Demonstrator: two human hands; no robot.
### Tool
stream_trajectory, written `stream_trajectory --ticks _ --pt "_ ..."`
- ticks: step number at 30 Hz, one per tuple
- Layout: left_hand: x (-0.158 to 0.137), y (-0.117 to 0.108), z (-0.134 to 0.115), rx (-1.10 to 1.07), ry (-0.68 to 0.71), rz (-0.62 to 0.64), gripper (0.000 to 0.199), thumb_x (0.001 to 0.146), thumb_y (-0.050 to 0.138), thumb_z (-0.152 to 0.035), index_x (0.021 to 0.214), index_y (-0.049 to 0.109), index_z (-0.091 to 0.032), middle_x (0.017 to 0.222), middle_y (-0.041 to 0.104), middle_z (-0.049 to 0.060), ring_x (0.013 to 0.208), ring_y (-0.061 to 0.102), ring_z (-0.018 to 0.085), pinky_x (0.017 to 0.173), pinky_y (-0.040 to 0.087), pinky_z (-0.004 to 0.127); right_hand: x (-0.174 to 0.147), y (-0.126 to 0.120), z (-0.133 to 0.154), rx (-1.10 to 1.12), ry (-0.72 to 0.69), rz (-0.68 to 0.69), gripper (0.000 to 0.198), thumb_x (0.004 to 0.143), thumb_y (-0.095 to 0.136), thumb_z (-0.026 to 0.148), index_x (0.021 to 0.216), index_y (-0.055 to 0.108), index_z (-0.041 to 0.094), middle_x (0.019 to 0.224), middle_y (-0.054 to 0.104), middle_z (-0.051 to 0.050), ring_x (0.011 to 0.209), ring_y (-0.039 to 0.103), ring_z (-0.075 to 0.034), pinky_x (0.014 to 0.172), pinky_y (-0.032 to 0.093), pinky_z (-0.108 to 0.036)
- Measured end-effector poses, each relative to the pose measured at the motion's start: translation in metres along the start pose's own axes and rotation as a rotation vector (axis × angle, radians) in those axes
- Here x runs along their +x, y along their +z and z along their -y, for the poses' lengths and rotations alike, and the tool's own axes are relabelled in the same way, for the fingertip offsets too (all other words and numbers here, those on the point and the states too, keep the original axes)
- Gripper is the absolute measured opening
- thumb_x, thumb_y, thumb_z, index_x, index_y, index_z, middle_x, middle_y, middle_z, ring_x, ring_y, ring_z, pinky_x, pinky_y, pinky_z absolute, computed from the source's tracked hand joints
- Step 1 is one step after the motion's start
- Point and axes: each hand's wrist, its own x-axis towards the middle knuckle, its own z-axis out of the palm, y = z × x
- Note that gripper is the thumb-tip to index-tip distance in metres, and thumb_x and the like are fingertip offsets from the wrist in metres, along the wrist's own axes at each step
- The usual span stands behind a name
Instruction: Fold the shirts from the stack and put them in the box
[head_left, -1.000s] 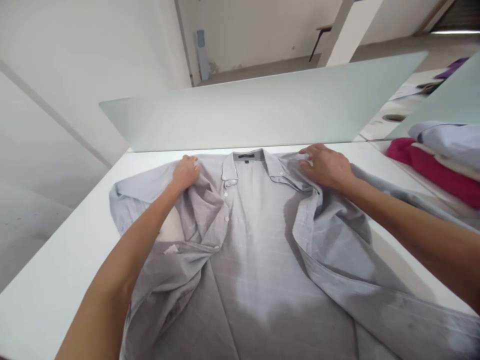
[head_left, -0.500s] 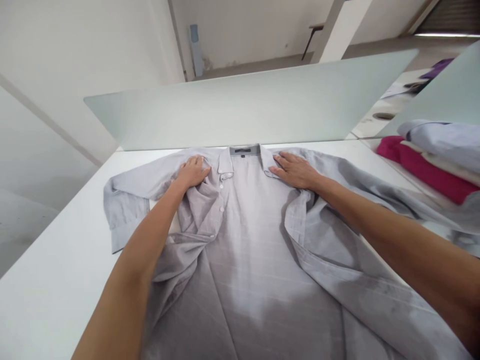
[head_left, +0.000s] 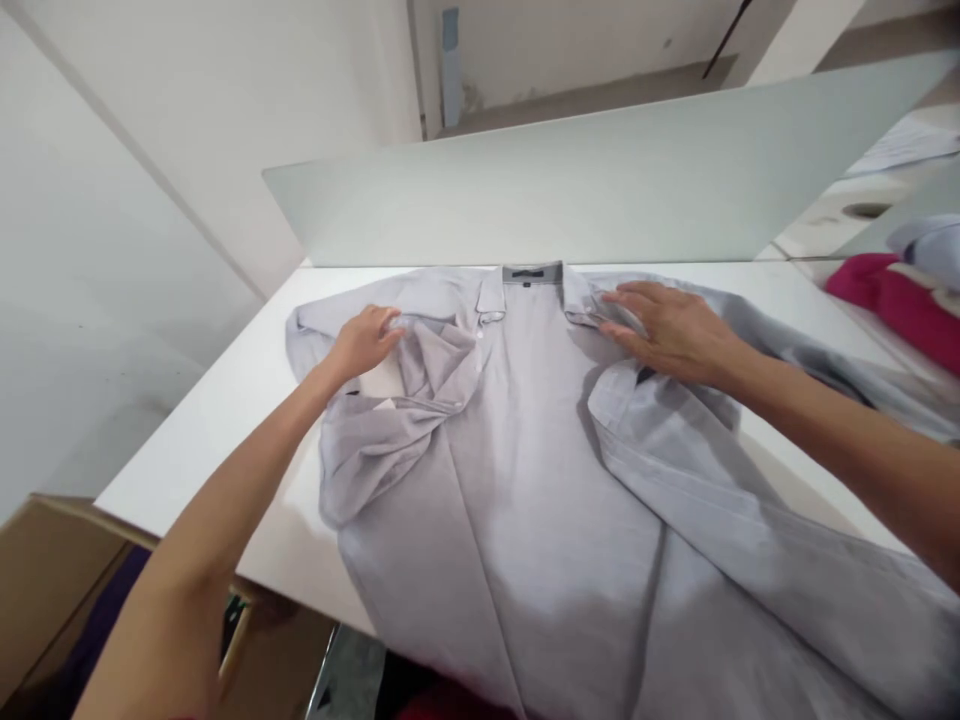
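Observation:
A light grey button-up shirt (head_left: 540,430) lies spread on a white table, its front open and its collar (head_left: 491,298) at the far edge. A dark label (head_left: 527,273) shows inside the neck. My left hand (head_left: 367,342) is over the sleeve side left of the collar, fingers apart and holding nothing. Over the shoulder right of the collar, my right hand (head_left: 671,330) hovers with thumb and fingers spread. Whether either hand touches the cloth is hard to tell. The left front panel is bunched; the right one is folded outward.
A frosted glass divider (head_left: 562,190) stands along the back of the white table (head_left: 225,420). Folded clothes, among them a magenta garment (head_left: 892,300), are stacked at the right. Below the table's left edge sits a cardboard box (head_left: 45,570) with dark purple cloth inside.
Both hands have lifted from the flat position on the shirt's shoulders and moved outward from the collar. The view has shifted left, bringing the cardboard box into sight.

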Motion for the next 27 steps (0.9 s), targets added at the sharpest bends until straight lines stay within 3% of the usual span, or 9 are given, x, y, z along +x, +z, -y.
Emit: stream_trajectory --ticks 2,5,9,13,17,20,23,25,27 --pt "-0.041 -0.016 0.004 -0.087 -0.082 0.101 0.056 0.098 0.048 -0.053 0.138 0.066 -0.018 0.133 0.071 0.012 0.115 0.069 0.027 0.107 0.052 0.039 -0.018 -0.009 0.008 0.010 -0.051 -0.011 0.063 0.100 0.037 0.048 0.144 0.061 0.011 0.154 0.055 -0.022 0.137 0.056 -0.039 0.111 0.049 -0.056" --pt "-0.091 -0.031 0.006 -0.155 -0.167 0.222 0.064 0.094 0.052 -0.064 0.138 0.066 -0.021 0.137 0.071 0.009 0.118 0.068 0.026 0.104 0.053 0.036 -0.036 -0.016 0.021 0.018 -0.062 0.054 0.058 0.096 0.045 0.040 0.141 0.063 0.009 0.149 0.060 -0.022 0.134 0.060 -0.037 0.111 0.050 -0.051" --pt "-0.125 -0.034 0.006 -0.014 -0.094 0.292 0.061 0.085 0.064 -0.059 0.133 0.071 -0.022 0.123 0.076 0.010 0.117 0.066 0.030 0.102 0.051 0.039 -0.045 -0.019 0.046 0.059 -0.033 0.161 0.055 0.097 0.048 0.036 0.144 0.062 0.012 0.144 0.064 -0.019 0.128 0.064 -0.035 0.107 0.054 -0.050" --pt "-0.132 -0.034 0.007 0.276 -0.029 0.230 0.025 0.087 0.060 -0.033 0.096 0.080 -0.023 0.098 0.076 0.009 0.110 0.064 0.033 0.099 0.048 0.044 -0.049 -0.017 0.077 0.108 -0.155 0.142 0.050 0.096 0.051 0.034 0.140 0.064 0.015 0.142 0.066 -0.018 0.132 0.062 -0.036 0.110 0.052 -0.054" --pt "-0.139 -0.049 -0.002 0.213 -0.019 0.029 0.021 0.084 0.056 -0.022 0.091 0.076 -0.019 0.101 0.074 0.009 0.094 0.065 0.025 0.086 0.049 0.036 -0.060 -0.016 0.103 0.211 -0.252 0.132 0.047 0.095 0.052 0.037 0.136 0.066 0.018 0.139 0.068 -0.016 0.130 0.064 -0.036 0.110 0.052 -0.055" --pt "-0.154 -0.069 -0.031 0.069 0.005 -0.103 0.018 0.088 0.054 -0.023 0.089 0.071 -0.018 0.085 0.071 0.004 0.072 0.057 0.017 0.071 0.044 0.029 -0.071 -0.020 0.120 0.341 -0.198 0.182 0.049 0.094 0.056 0.043 0.136 0.067 0.021 0.140 0.069 -0.013 0.119 0.069 -0.035 0.101 0.057 -0.052" --pt "-0.182 -0.081 -0.085 -0.032 0.147 -0.160 0.017 0.093 0.053 -0.024 0.091 0.069 -0.017 0.079 0.069 0.001 0.068 0.056 0.013 0.066 0.040 0.026 -0.080 -0.023 0.134 0.555 -0.076 0.260 0.050 0.093 0.058 0.049 0.136 0.068 0.023 0.133 0.073 -0.011 0.109 0.074 -0.032 0.094 0.060 -0.048" --pt "-0.204 -0.081 -0.123 -0.143 0.343 -0.015 0.019 0.098 0.053 -0.026 0.098 0.070 -0.019 0.091 0.074 0.001 0.073 0.062 0.012 0.066 0.042 0.024 -0.085 -0.023 0.140 0.709 -0.006 0.291 0.049 0.093 0.060 0.050 0.132 0.070 0.022 0.124 0.076 -0.010 0.110 0.074 -0.031 0.096 0.060 -0.045" --pt "-0.223 -0.077 -0.149 -0.236 0.539 0.228 0.017 0.100 0.058 -0.029 0.107 0.071 -0.021 0.098 0.077 0.001 0.077 0.067 0.011 0.069 0.045 0.022 -0.089 -0.023 0.143 0.821 0.073 0.309 0.048 0.091 0.064 0.052 0.127 0.072 0.021 0.115 0.078 -0.010 0.109 0.074 -0.031 0.094 0.061 -0.044"
